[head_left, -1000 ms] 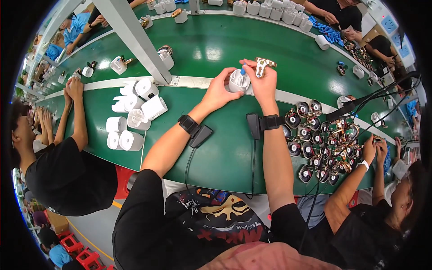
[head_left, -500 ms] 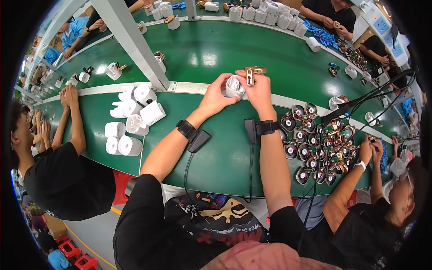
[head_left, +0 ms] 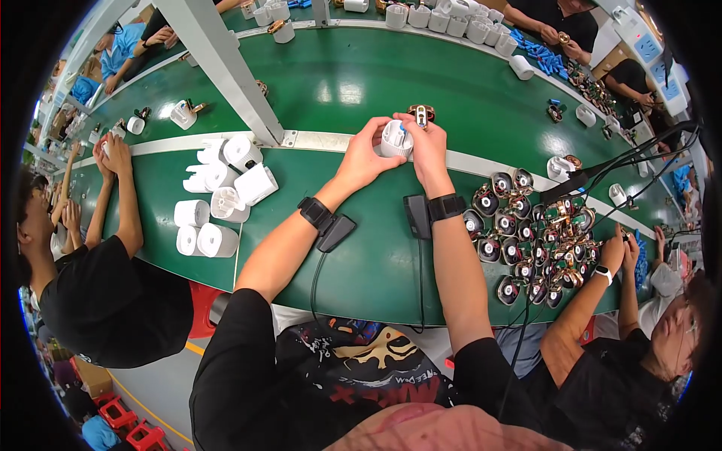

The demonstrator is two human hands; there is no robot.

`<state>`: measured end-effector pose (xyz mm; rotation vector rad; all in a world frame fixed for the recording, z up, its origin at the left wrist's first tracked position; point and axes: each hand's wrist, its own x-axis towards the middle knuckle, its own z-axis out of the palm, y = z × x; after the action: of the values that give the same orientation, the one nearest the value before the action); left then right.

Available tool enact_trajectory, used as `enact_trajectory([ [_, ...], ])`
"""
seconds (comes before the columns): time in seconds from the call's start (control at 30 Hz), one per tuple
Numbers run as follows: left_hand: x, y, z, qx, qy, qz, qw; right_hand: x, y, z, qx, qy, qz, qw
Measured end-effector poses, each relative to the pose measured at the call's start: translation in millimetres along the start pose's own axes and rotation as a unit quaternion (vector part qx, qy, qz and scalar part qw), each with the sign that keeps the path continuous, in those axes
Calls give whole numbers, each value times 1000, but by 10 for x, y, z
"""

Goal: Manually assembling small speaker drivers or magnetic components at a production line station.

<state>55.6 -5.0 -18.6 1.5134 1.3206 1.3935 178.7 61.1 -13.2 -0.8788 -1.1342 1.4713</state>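
My left hand [head_left: 366, 155] is closed around a white ribbed plastic cup [head_left: 397, 140], whose open top faces up and shows moulded ribs inside. A small blue piece [head_left: 404, 126] shows at the cup's mouth, beside my right fingertips. My right hand [head_left: 429, 150] is closed at the cup's right side, with a gold-coloured metal part [head_left: 421, 115] rising from its fingers. The grip on that part is partly hidden by the hand itself. Both hands are over the pale metal strip that borders the far green surface.
Several white cups [head_left: 220, 203] stand and lie to my left. Many black round units with gold parts [head_left: 519, 240] crowd my right, with black cables [head_left: 594, 169] hanging above. A grey post [head_left: 218, 68] rises at far left. Co-workers sit on both sides.
The gold part has turned and sits closer over the cup. The blue piece now shows at the cup's mouth. White pieces on the far green surface have shifted slightly left.
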Motion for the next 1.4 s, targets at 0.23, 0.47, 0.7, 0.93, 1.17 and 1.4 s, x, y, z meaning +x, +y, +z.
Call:
enact_trajectory([
  [0.23,10,-6,31,-9,8,20,1000,-50,81,-25,10,25,3,1000],
  [0.47,322,-311,-480,142,133,7,981,-166,285,272,-299,94,-278,908],
  [0.7,382,-105,-506,367,326,140,860,-241,149,160,-348,-12,-184,919],
  [0.93,1019,908,655,138,-198,114,964,-51,620,82,-177,-33,-214,960],
  [1.17,1649,665,2490,350,-301,218,860,-112,389,238,-203,29,-317,926],
  [1.4,1615,525,2833,280,-337,81,895,-107,260,170,-290,5,-101,952],
])
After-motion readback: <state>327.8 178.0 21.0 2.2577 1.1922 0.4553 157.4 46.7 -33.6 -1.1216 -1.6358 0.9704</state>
